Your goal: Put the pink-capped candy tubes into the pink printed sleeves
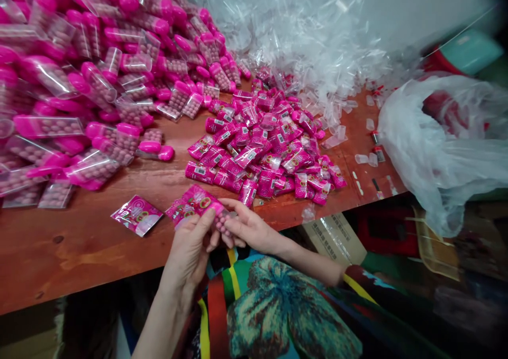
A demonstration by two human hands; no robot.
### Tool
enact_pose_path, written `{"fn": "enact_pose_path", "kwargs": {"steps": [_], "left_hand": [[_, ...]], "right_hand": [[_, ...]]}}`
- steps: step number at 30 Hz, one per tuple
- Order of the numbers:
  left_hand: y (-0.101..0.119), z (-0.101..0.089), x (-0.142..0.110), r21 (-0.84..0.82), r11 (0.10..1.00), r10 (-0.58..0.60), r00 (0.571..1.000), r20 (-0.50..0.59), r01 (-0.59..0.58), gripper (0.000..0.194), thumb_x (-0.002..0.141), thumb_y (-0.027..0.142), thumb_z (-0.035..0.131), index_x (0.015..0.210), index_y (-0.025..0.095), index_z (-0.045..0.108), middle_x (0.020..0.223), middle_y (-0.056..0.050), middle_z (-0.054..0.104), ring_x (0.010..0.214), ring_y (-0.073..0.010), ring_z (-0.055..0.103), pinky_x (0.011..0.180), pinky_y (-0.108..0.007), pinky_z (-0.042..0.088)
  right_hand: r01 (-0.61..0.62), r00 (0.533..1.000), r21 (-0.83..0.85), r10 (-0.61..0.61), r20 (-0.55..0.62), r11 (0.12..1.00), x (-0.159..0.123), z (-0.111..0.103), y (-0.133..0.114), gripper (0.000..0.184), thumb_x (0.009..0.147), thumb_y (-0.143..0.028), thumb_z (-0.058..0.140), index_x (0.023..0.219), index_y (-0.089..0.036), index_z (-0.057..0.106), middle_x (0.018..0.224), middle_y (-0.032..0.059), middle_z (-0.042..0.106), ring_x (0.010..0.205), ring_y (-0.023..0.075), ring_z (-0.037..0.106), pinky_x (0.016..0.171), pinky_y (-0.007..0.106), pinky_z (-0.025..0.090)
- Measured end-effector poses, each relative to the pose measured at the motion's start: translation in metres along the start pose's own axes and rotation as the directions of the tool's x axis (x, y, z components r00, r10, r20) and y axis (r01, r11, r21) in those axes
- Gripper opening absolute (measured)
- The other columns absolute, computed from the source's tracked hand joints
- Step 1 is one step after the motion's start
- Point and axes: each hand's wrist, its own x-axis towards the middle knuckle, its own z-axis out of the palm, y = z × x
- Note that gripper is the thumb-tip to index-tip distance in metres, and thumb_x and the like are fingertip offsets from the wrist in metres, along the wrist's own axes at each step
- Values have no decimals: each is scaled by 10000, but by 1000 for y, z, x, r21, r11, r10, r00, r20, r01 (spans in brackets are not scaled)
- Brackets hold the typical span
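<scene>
In front of my body, both hands meet at the table's front edge. My left hand point(188, 248) pinches a flat pink printed wrapper point(194, 203) between thumb and fingers. My right hand point(248, 226) is closed around a small clear candy container point(221, 220) with pink balls inside. The wrapper and the container touch or overlap; I cannot tell whether one is inside the other. Left of my hands, another pink printed wrapper point(137, 215) lies flat on the wood. Just beyond them is a pile of pink wrapped packs point(257, 147).
Clear containers with pink caps and pink balls form a big heap point(99, 78) on the left of the brown wooden table point(87, 248). Clear plastic pieces point(293, 25) are piled at the back. A white plastic bag point(440, 142) hangs over the right edge, near a cardboard box point(335, 237) below.
</scene>
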Motion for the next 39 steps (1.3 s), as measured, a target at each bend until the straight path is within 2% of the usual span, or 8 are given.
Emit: {"fn": "enact_pose_path", "kwargs": {"steps": [3,9,12,15,19,25,31,39], "left_hand": [[0,1,-1,14,999,40,999,-11,-40,422,699,512,775,588,143,604,454,13,528,421,-80,424,414,-199,258],[3,-2,-1,-13,994,108,992,-72,-110,434,742,469,757,539,150,545,434,22,489,425,-73,389,428,-200,258],[0,-1,-1,-10,990,137,985,-103,-139,390,717,446,788,586,147,573,431,34,485,429,-76,407,425,-189,254],[-3,0,-2,-3,986,167,976,-138,-169,345,686,405,823,626,150,599,423,55,469,435,-75,432,450,-177,297],[-6,-1,-3,15,990,142,984,-107,-141,421,707,439,797,544,159,529,414,40,478,418,-78,438,438,-183,303],[-10,-7,-4,14,998,66,994,-84,-65,409,730,488,762,599,145,580,446,22,511,394,-55,342,388,-181,193],[-10,-8,-4,-37,997,68,996,-50,-70,547,782,509,710,439,155,472,382,21,417,400,-59,356,400,-190,226],[-16,-1,-2,-13,1000,14,1000,-6,-14,420,729,493,763,587,135,596,450,22,493,397,-51,352,394,-185,198]], "right_hand": [[-42,999,123,38,38,992,5,-2,1,562,926,-472,580,1375,-205,374,649,-75,513,421,52,375,377,177,221],[53,998,-7,-53,38,999,7,-7,2,532,909,-437,624,1328,-189,409,774,-35,604,495,50,508,477,183,370],[54,999,-16,-54,9,998,6,-7,7,405,926,-419,597,1218,-188,439,766,-41,595,464,45,500,464,182,364],[53,999,20,-53,1,998,6,-4,13,401,913,-396,617,1195,-198,412,713,-68,565,425,48,477,437,177,349],[5,998,160,-14,55,987,5,-1,15,474,915,-393,601,1282,-202,369,705,-68,564,392,49,429,404,182,313],[82,993,-85,-89,-80,993,3,0,11,533,915,-416,600,1316,-202,322,682,-80,562,419,41,400,425,170,295],[25,998,-112,-30,-51,993,1,-6,10,585,917,-470,587,1358,-201,312,693,-73,573,411,44,432,420,172,313],[42,999,-116,-46,-28,992,8,-6,3,556,937,-414,590,1388,-205,341,678,-75,562,456,47,455,450,165,338]]}}
